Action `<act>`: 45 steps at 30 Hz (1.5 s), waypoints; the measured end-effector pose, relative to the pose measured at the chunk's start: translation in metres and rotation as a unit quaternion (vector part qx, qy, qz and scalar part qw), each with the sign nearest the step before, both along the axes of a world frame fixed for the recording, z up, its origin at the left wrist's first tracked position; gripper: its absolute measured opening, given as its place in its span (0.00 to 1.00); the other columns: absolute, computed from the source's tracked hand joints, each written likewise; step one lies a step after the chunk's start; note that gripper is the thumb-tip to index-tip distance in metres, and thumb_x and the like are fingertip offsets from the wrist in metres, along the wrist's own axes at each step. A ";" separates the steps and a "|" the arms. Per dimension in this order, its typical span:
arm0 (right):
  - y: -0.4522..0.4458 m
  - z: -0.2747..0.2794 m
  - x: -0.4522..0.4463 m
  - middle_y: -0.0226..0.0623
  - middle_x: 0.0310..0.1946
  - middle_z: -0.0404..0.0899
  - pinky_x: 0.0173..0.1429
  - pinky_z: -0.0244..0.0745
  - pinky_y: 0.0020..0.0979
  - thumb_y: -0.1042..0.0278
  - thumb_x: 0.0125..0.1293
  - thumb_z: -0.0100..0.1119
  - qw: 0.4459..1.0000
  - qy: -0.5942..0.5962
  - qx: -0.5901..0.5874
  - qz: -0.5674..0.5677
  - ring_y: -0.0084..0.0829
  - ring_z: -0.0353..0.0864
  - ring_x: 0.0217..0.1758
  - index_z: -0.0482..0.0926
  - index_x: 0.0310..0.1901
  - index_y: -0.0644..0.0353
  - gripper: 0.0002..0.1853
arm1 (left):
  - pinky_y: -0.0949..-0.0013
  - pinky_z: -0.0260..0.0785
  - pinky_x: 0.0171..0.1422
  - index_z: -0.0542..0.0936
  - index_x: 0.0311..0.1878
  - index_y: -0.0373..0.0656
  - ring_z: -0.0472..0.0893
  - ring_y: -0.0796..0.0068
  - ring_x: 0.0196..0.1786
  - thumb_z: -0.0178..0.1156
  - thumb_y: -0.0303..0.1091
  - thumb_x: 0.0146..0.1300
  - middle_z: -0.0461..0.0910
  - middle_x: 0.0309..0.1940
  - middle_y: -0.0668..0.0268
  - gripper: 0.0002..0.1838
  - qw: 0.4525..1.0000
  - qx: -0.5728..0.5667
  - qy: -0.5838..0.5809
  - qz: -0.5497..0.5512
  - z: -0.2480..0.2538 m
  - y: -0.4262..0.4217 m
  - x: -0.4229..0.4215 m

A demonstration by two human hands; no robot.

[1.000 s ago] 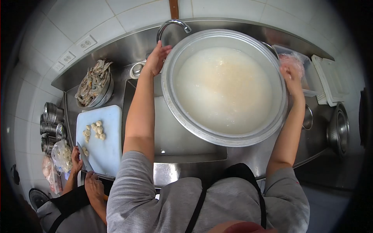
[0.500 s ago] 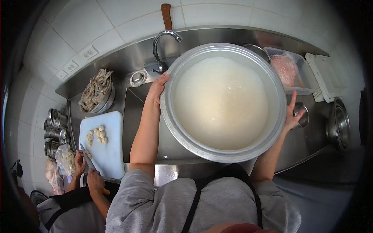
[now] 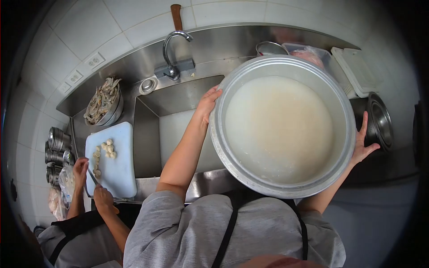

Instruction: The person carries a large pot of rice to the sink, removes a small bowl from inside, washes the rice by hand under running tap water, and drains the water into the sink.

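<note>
A wide aluminium pot [image 3: 216,129] is held in front of my chest, filled with cloudy whitish liquid [image 3: 281,129] with a pale tan patch. My left hand [image 3: 209,103] is wrapped over the pot's left rim. Against the pot's right wall presses my right hand [image 3: 363,143], its thumb and a finger sticking outward while it supports that side. Part of each hand's grip is hidden behind the pot. To the left, under my left forearm, lies the steel sink basin [image 3: 147,134], with the tap [image 3: 167,53] behind it.
At left, a co-worker's hands [image 3: 103,196] hold a knife [image 3: 92,177] at a blue cutting board [image 3: 117,174] with several pale round pieces [image 3: 108,147]. A bowl of shrimp [image 3: 103,102] stands behind. Right of the pot are steel bowls [image 3: 380,120] and a white plastic basket [image 3: 355,67].
The pot has moved right in both my hands, away from the sink, uncovering more of the basin. The view has shifted a little. The co-worker's knife has moved slightly over the board.
</note>
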State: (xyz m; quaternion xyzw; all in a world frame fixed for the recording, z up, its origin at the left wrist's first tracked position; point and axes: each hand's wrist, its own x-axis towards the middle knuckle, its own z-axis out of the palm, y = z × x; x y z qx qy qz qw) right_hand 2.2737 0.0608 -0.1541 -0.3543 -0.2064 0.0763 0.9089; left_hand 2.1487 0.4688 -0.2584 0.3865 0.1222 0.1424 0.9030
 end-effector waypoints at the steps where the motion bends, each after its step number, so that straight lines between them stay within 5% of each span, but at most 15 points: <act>1: -0.006 0.003 -0.001 0.60 0.63 0.51 0.68 0.48 0.47 0.19 0.41 0.46 1.000 -0.010 -0.001 -0.001 0.50 0.55 0.65 0.44 0.68 0.54 0.59 | 0.68 0.73 0.50 0.67 0.53 0.36 0.79 0.69 0.43 0.49 0.29 0.63 0.76 0.44 0.58 0.16 1.000 -0.003 -0.002 -0.004 -0.003 -0.006 0.003; 7: -0.017 0.024 -0.011 0.58 0.64 0.49 0.69 0.45 0.46 0.16 0.40 0.42 0.998 -0.010 -0.003 -0.060 0.49 0.53 0.66 0.46 0.68 0.57 0.60 | 0.73 0.71 0.46 0.69 0.51 0.36 0.77 0.76 0.39 0.52 0.33 0.62 0.77 0.41 0.62 0.16 0.997 0.073 -0.011 -0.010 -0.014 -0.023 0.024; 12: -0.008 0.031 -0.011 0.56 0.65 0.48 0.70 0.40 0.45 0.12 0.38 0.32 0.995 -0.001 -0.037 -0.091 0.48 0.50 0.67 0.46 0.68 0.59 0.63 | 0.77 0.66 0.43 0.72 0.48 0.36 0.75 0.81 0.36 0.52 0.35 0.63 0.78 0.35 0.66 0.15 0.953 0.298 0.052 0.034 -0.014 -0.018 0.028; 14: -0.014 0.028 -0.002 0.57 0.65 0.48 0.70 0.41 0.46 0.13 0.38 0.31 0.997 -0.008 -0.034 -0.069 0.48 0.51 0.67 0.45 0.68 0.59 0.63 | 0.77 0.66 0.43 0.72 0.47 0.35 0.75 0.81 0.37 0.51 0.36 0.63 0.77 0.35 0.65 0.15 0.948 0.308 0.055 0.048 -0.015 -0.019 0.029; 20: 0.002 0.043 0.000 0.59 0.63 0.53 0.70 0.43 0.45 0.13 0.39 0.30 0.997 -0.032 -0.058 -0.032 0.49 0.54 0.66 0.47 0.67 0.61 0.62 | 0.73 0.64 0.50 0.70 0.50 0.34 0.75 0.74 0.43 0.48 0.41 0.65 0.77 0.40 0.60 0.19 0.857 0.491 0.138 0.079 -0.025 -0.009 0.024; 22: 0.012 0.050 -0.002 0.59 0.62 0.54 0.70 0.45 0.44 0.13 0.40 0.29 0.994 -0.039 -0.075 -0.069 0.48 0.55 0.66 0.48 0.67 0.62 0.62 | 0.69 0.63 0.54 0.69 0.53 0.33 0.75 0.63 0.49 0.46 0.45 0.65 0.76 0.45 0.51 0.23 0.797 0.563 0.191 0.103 -0.016 -0.012 0.017; 23: 0.014 0.052 -0.001 0.59 0.62 0.54 0.70 0.45 0.44 0.13 0.40 0.29 0.994 -0.040 -0.075 -0.068 0.48 0.55 0.66 0.48 0.67 0.62 0.62 | 0.69 0.63 0.54 0.69 0.53 0.33 0.75 0.63 0.49 0.46 0.45 0.65 0.76 0.45 0.51 0.23 0.797 0.563 0.190 0.105 -0.018 -0.010 0.018; 25: 0.017 0.055 0.000 0.59 0.62 0.54 0.70 0.45 0.43 0.13 0.41 0.28 0.994 -0.042 -0.076 -0.059 0.47 0.55 0.66 0.50 0.66 0.63 0.62 | 0.60 0.62 0.57 0.67 0.53 0.32 0.72 0.47 0.53 0.44 0.46 0.63 0.72 0.48 0.42 0.26 0.783 0.582 0.196 0.098 -0.023 -0.006 0.018; 45: 0.038 0.072 -0.006 0.59 0.57 0.63 0.67 0.53 0.41 0.13 0.40 0.28 0.982 -0.093 -0.154 -0.056 0.43 0.64 0.61 0.52 0.65 0.65 0.62 | 0.58 0.62 0.57 0.58 0.58 0.32 0.72 0.46 0.52 0.37 0.47 0.65 0.72 0.47 0.40 0.28 0.758 0.593 0.272 0.032 -0.036 0.000 0.004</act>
